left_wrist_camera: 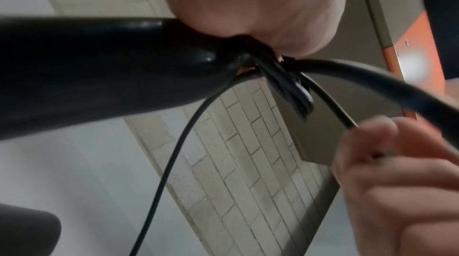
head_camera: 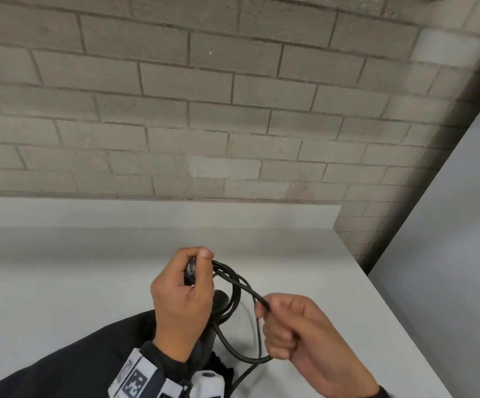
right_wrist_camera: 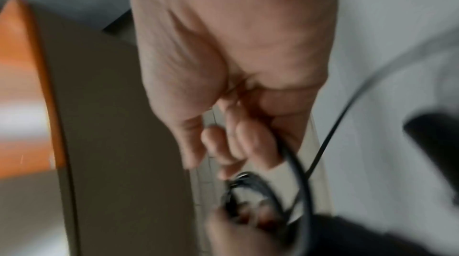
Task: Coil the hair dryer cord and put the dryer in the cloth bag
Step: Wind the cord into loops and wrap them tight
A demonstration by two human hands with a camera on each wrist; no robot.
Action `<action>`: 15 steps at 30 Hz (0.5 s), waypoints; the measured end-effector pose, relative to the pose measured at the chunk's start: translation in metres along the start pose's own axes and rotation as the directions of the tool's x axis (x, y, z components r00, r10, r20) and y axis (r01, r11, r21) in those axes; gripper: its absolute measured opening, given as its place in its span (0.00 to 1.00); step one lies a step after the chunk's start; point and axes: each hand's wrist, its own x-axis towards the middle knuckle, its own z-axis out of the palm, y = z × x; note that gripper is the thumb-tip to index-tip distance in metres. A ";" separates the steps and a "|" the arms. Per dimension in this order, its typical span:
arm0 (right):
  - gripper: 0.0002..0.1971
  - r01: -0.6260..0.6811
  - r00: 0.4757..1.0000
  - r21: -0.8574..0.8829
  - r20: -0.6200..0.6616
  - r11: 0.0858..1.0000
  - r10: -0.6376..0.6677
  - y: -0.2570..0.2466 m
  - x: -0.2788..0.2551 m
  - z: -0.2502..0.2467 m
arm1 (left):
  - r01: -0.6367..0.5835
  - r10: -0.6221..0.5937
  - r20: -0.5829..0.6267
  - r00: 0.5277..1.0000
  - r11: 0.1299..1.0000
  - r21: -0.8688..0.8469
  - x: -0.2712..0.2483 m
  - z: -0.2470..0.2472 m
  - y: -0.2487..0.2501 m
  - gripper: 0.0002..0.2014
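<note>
My left hand (head_camera: 182,300) grips the end of the black hair dryer (left_wrist_camera: 99,68) together with several loops of its black cord (head_camera: 234,285). The dryer's body hangs below that hand, mostly hidden in the head view. To the right, my right hand (head_camera: 287,326) pinches a stretch of the cord in curled fingers (right_wrist_camera: 236,142), and a loop sags beneath it. The black cloth bag (head_camera: 75,363) lies on the table under my left forearm. In the left wrist view, a thin strand of cord (left_wrist_camera: 168,162) drops from the dryer's end. The right wrist view is blurred.
The white table (head_camera: 60,268) runs back to a grey brick wall (head_camera: 204,110). Its right edge slants close by my right hand, with a grey panel (head_camera: 448,225) beyond it. An orange and brown surface (right_wrist_camera: 25,83) shows in the wrist views.
</note>
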 end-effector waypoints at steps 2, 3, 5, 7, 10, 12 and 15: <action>0.17 0.128 0.992 -0.199 0.038 0.972 -0.123 0.014 0.000 -0.006 | 0.010 -0.009 0.026 1.000 1.000 -0.020 0.003 -0.004 0.002 0.10; 0.16 0.178 0.984 -0.195 0.051 0.965 -0.172 0.023 0.000 -0.009 | 0.032 -0.031 0.029 0.999 0.999 -0.039 0.004 -0.006 0.003 0.11; 0.10 0.248 0.966 0.027 0.068 0.968 -0.249 0.042 0.002 -0.016 | 0.091 -0.089 0.024 0.996 0.991 -0.099 0.005 -0.007 0.003 0.12; 0.08 0.247 0.960 0.248 0.065 0.937 -0.271 0.055 0.002 -0.018 | 0.124 -0.121 0.031 0.992 0.983 -0.133 0.005 -0.006 0.003 0.10; 0.12 0.317 0.948 0.364 -0.102 0.876 -0.301 0.060 -0.001 -0.016 | 0.133 -0.129 0.036 0.991 0.980 -0.148 0.002 -0.004 0.005 0.09; 0.17 0.210 0.978 0.390 -0.076 0.896 -0.196 0.060 -0.002 -0.010 | 0.122 -0.119 0.031 0.992 0.981 -0.149 0.001 -0.003 0.004 0.11; 0.30 0.127 0.976 0.227 -0.203 0.966 -0.081 0.046 -0.017 -0.020 | 0.111 -0.109 0.022 0.994 0.986 -0.128 0.001 -0.005 0.003 0.14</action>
